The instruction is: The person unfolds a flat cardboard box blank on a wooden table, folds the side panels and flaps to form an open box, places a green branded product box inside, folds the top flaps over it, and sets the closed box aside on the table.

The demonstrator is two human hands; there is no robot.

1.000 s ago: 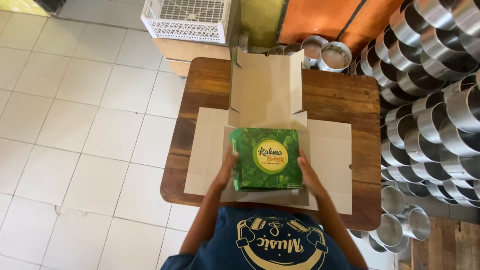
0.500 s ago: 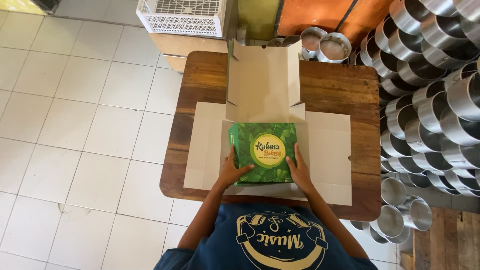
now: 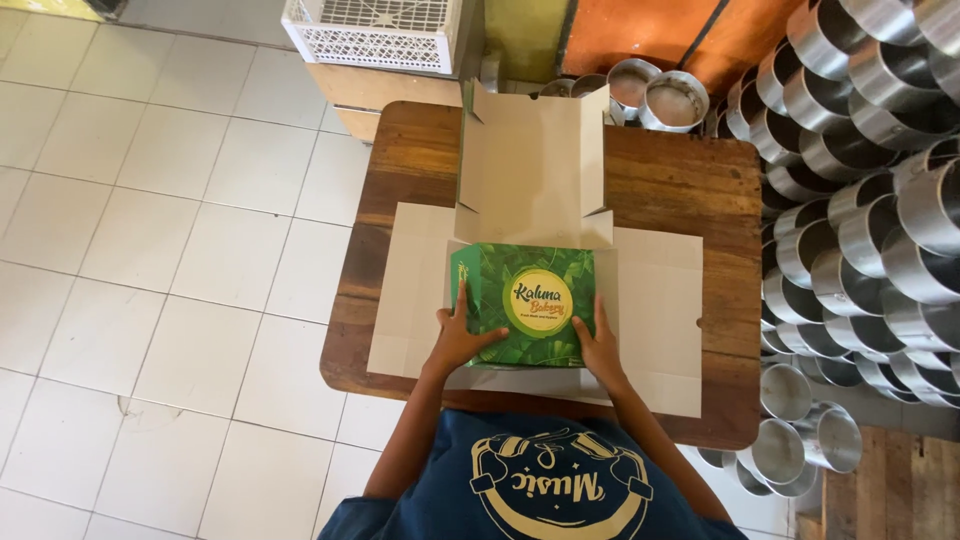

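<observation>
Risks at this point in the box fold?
1. Both hands, left hand and right hand, press only the near edge of the green panel; it may spring back up.
2. The side flaps lie flat and loose, so they could shift out of line.
3. The near flap overhangs the table edge and may crease against the person.

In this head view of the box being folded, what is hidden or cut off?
- Head view: the palms of the left hand and right hand face down on the green box panel, hiding their undersides.
- The table under the cardboard is covered.
- Metal tins run past the right edge.
- The white crate is cut by the top edge.
</observation>
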